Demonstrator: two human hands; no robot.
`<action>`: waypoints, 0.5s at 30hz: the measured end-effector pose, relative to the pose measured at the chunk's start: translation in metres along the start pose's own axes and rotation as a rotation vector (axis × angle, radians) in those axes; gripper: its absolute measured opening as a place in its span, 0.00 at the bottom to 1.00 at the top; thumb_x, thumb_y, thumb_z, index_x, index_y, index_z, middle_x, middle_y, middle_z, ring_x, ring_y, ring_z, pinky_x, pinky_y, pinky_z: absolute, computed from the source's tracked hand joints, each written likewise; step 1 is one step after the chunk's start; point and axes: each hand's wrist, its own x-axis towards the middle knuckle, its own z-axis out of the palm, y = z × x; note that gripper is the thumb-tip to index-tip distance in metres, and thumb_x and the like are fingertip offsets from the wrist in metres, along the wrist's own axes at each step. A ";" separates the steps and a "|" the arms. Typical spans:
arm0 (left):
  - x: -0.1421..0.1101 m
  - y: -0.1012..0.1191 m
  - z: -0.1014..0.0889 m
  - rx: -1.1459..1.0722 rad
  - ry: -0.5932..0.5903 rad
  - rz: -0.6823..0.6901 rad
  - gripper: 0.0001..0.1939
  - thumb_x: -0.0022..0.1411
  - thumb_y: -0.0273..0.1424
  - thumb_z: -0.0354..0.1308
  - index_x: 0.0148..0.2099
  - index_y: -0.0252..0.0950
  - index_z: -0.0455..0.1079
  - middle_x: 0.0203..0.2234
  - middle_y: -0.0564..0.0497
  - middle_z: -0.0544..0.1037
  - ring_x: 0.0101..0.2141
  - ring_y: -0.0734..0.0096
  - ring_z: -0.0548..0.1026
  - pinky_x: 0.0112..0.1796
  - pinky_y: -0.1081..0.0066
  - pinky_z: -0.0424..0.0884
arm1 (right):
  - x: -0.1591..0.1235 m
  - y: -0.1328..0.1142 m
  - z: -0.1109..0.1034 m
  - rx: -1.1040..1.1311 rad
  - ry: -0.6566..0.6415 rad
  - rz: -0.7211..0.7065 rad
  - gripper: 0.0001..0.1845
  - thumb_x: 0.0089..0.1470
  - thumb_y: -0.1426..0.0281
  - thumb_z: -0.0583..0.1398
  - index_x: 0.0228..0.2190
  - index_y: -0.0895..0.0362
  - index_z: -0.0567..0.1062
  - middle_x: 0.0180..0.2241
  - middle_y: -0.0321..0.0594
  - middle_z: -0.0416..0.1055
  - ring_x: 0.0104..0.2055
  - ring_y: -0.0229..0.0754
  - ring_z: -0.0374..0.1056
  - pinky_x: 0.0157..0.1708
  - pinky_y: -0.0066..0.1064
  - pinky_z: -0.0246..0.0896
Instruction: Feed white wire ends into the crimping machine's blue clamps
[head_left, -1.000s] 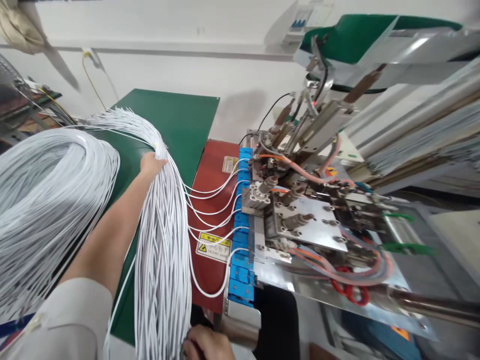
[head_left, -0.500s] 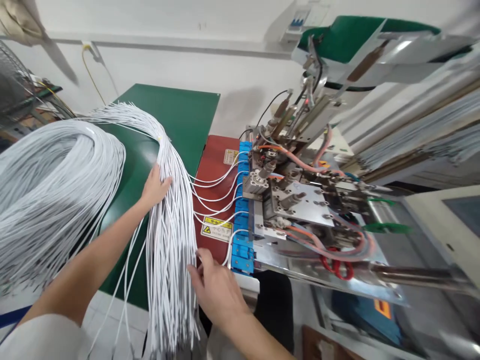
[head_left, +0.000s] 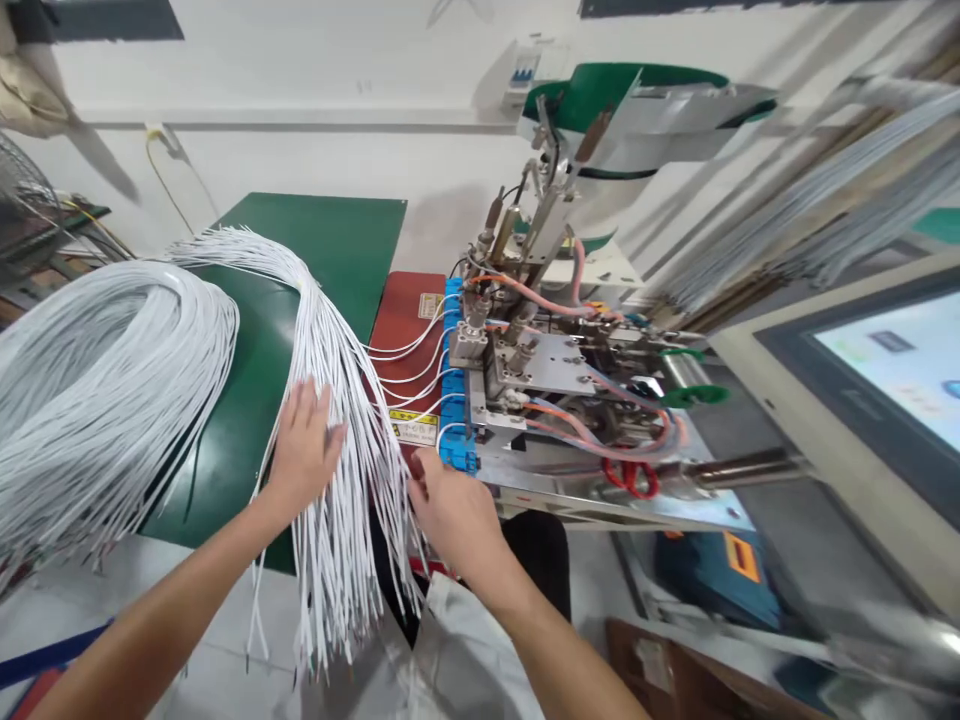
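Observation:
A thick bundle of white cables [head_left: 330,340] lies over the green table and hangs past its front edge. My left hand [head_left: 304,445] rests on the bundle's left side, its fingers stretched out. At the right edge of the bundle, my right hand [head_left: 454,510] has its fingers curled together against a few strands that fan out sideways; the fingertips are partly hidden. Several single white cables run from the bundle to blue clamps [head_left: 454,385] along the side of a machine [head_left: 540,365]. The loose cable ends dangle below both hands.
A second, coiled cable bundle [head_left: 112,370] lies left on the green table [head_left: 337,225]. A red plate [head_left: 405,300] with warning labels sits before the machine. A green wire spool [head_left: 686,378], red-handled scissors [head_left: 630,475] and a screen [head_left: 892,350] are to the right.
The view has shifted, so the machine sits further left. My left hand has slid down the bundle and flattened. Strands on the right side now spread out towards my right hand.

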 end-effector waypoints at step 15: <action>-0.035 0.032 -0.009 0.009 -0.430 0.737 0.15 0.64 0.25 0.44 0.51 0.38 0.64 0.50 0.46 0.69 0.53 0.64 0.64 0.53 0.59 0.60 | -0.057 0.077 -0.009 0.577 0.133 0.028 0.10 0.53 0.64 0.54 0.30 0.55 0.72 0.21 0.34 0.70 0.21 0.34 0.63 0.22 0.25 0.58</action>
